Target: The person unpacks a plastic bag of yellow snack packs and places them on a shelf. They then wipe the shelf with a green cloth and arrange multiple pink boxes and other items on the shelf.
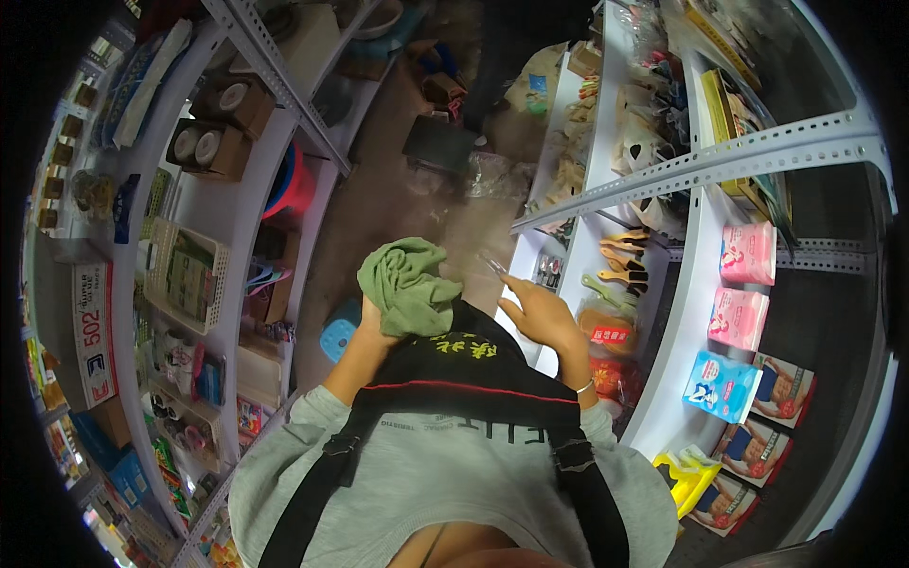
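Observation:
A crumpled green cloth point(410, 287) is bunched in my left hand point(380, 323), in front of the black apron point(469, 355). The cloth hides most of that hand's fingers. My right hand point(543, 312) is raised beside the right-hand shelving, its fingers partly spread; near the fingertips is a small, clear, thin item point(491, 263), blurred, and whether the fingers hold it cannot be told. Wooden-handled brushes point(623, 263) and a green-handled brush point(603, 290) lie on the shelf just right of this hand.
Perforated metal shelf posts point(710, 167) jut across the right side. Shelves on the left hold a white plastic basket point(186, 277), cardboard boxes and a red bucket point(302, 181). A blue plastic stool point(341, 330) and a dark box-like object point(440, 142) stand on the aisle floor. Pink packages point(748, 252) line the right shelf.

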Demonstrator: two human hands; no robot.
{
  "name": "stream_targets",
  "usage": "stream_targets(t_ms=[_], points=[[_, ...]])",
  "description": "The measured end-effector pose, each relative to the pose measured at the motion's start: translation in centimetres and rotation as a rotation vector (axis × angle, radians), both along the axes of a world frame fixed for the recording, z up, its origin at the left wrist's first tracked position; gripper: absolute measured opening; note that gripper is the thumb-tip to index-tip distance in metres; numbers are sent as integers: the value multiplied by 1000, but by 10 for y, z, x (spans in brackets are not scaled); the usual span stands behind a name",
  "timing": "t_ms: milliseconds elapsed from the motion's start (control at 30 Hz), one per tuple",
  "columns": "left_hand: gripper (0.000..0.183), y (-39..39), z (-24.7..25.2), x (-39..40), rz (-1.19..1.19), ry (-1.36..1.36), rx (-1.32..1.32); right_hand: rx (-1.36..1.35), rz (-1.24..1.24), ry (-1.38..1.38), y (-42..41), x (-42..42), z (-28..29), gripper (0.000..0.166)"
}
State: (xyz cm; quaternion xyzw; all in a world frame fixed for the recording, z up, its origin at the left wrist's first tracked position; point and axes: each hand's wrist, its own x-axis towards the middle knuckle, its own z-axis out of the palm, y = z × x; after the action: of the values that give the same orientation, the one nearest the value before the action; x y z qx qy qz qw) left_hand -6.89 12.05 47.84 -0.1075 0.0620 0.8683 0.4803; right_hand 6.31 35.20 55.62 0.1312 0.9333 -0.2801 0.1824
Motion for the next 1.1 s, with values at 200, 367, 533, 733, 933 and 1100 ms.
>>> stream_targets(t_ms=[200, 367, 533, 733, 933, 1100], points=[[41, -6, -2, -29, 64, -8, -44, -4, -87, -67, 26, -50, -5, 66], [43, -11, 1, -75, 43, -21, -140, 205, -376, -80, 56, -114, -5, 67], [46, -21, -4, -121, 18, -84, -189, 129, -312, -85, 44, -141, -16, 55], [47, -27, -20, -166, -32, -77, -235, -92, -314, -242, 3, -145, -24, 49], [48, -31, -35, -194, -111, -16, -244, -126, -426, -305, -2, -134, -34, 51], [48, -20, -35, -203, -101, 201, -286, -171, -449, -365, -2, -143, -27, 51]])
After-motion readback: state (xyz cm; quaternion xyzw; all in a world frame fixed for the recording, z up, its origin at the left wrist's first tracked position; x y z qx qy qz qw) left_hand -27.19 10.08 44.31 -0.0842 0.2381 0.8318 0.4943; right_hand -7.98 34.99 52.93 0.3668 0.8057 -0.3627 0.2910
